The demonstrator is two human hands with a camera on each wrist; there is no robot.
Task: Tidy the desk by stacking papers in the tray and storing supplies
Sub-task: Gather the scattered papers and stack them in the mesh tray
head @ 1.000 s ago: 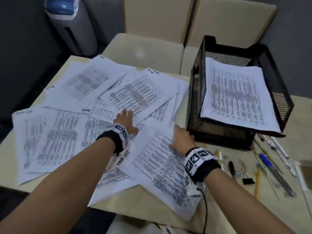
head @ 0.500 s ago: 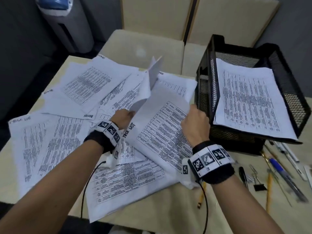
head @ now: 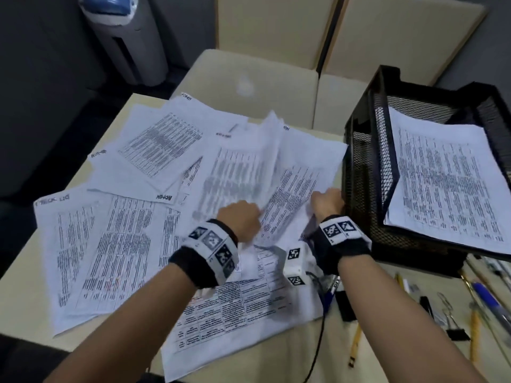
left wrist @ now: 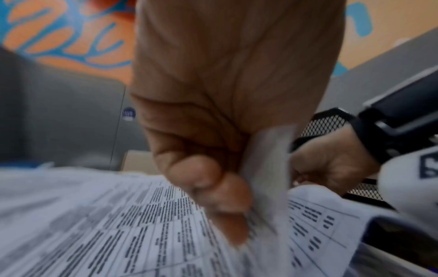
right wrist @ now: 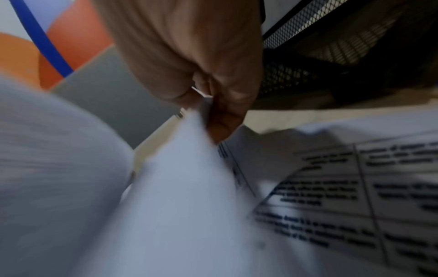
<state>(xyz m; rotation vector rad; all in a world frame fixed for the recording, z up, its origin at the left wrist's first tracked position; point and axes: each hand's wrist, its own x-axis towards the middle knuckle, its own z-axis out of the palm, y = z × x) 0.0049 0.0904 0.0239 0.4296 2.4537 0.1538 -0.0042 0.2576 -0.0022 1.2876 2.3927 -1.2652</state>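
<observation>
Printed sheets (head: 132,244) lie scattered over the beige desk (head: 25,308). Between my hands a small bundle of sheets (head: 293,189) is lifted and bowed upward, its far edge blurred. My left hand (head: 240,219) pinches the bundle's left edge between thumb and curled fingers (left wrist: 208,187). My right hand (head: 327,203) pinches its right edge (right wrist: 189,131), close against the black mesh tray (head: 362,172). One printed sheet (head: 448,186) lies in the tray's upper tier.
Pens (head: 489,299), a pencil (head: 355,344), binder clips (head: 456,331) and a black marker (head: 344,305) lie on the desk below the tray at the right. Two beige chairs (head: 249,78) stand behind the desk. A grey and blue appliance (head: 124,37) stands at the far left.
A second ago both hands lay flat on the papers. They have gathered sheets, lifted them, and shifted right toward the tray; the bundle now sits lower and nearer the tray.
</observation>
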